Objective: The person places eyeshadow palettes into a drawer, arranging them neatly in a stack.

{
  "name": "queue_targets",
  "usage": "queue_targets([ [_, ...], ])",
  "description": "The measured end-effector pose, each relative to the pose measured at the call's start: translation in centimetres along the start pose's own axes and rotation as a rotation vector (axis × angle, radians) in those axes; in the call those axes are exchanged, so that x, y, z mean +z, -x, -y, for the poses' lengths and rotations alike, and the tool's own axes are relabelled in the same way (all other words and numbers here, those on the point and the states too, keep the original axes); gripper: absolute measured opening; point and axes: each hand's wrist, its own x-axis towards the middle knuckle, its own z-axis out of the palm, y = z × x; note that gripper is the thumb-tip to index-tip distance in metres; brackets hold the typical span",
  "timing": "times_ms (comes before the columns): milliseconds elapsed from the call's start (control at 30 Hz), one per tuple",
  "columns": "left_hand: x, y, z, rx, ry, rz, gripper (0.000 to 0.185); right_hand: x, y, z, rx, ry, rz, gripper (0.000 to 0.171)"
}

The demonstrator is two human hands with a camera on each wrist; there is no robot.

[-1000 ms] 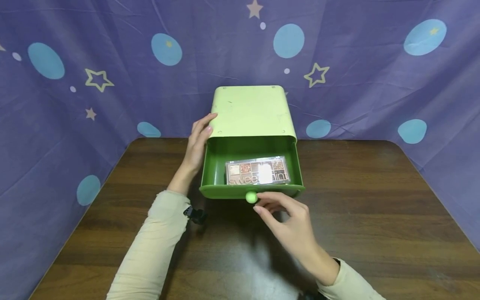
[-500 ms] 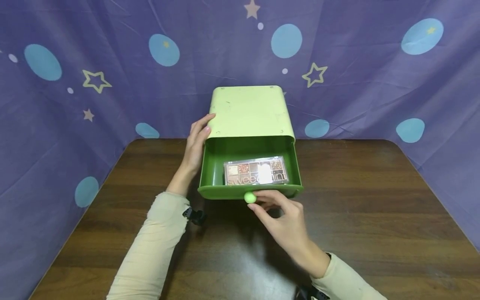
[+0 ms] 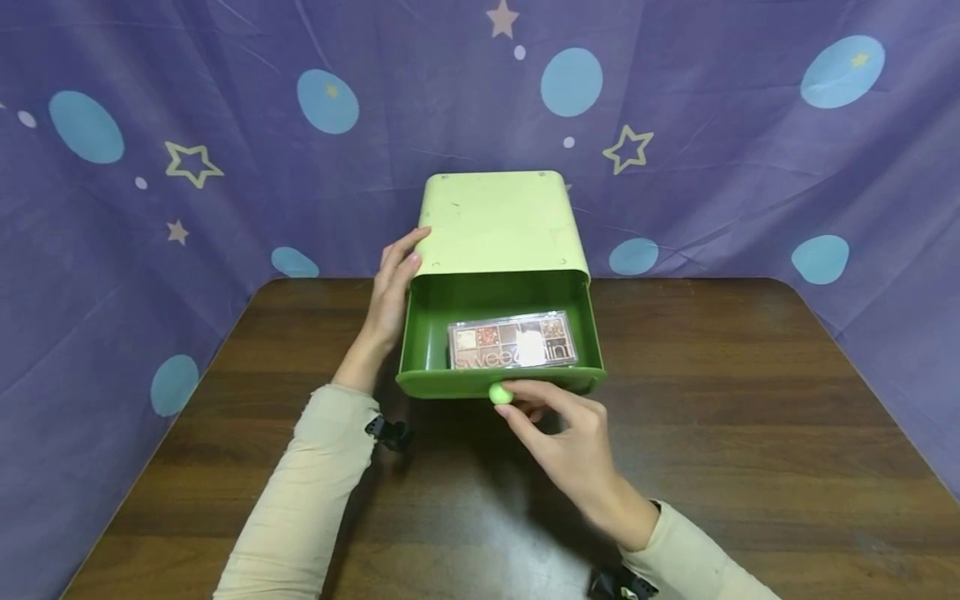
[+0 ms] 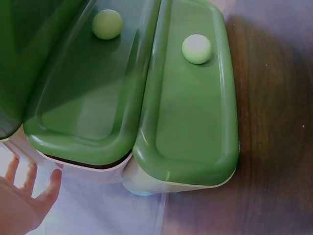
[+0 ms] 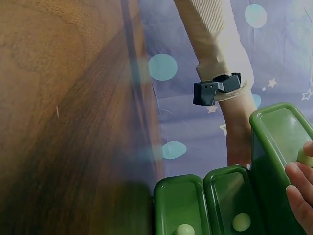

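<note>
A light green drawer cabinet (image 3: pixel 498 221) stands at the table's far edge. Its dark green top drawer (image 3: pixel 424 333) is pulled out, and a clear-lidded eyeshadow palette (image 3: pixel 512 342) lies inside. My left hand (image 3: pixel 392 287) rests flat against the cabinet's left side, fingers straight; in the left wrist view the left hand (image 4: pixel 22 205) shows at the lower left. My right hand (image 3: pixel 519 402) is at the drawer's pale round knob (image 3: pixel 498 394), with index finger and thumb pinching it. In the right wrist view my fingers (image 5: pixel 298 188) sit by that knob (image 5: pixel 305 157).
Two lower drawer fronts (image 4: pixel 190 112) (image 4: pixel 88 98), each with a pale knob, are closed under the open one. The brown wooden table (image 3: pixel 750 400) spreads out on both sides. A purple cloth with blue dots and stars (image 3: pixel 750 167) hangs behind and beside it.
My right hand has moved a little left and forward, from just short of the knob to pinching it. The drawer, palette and left hand have stayed in place.
</note>
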Motion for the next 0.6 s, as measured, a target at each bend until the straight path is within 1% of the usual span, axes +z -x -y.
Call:
queue_targets([
  [267, 0.1, 0.1, -0.2, 0.004, -0.004, -0.009, 0.049, 0.0, -0.3, 0.1, -0.020, 0.009, -0.007, 0.028],
  [600, 0.3, 0.1, -0.3, 0.002, 0.003, -0.016, 0.048, -0.3, -1.4, 0.0, 0.024, 0.033, -0.034, 0.025],
])
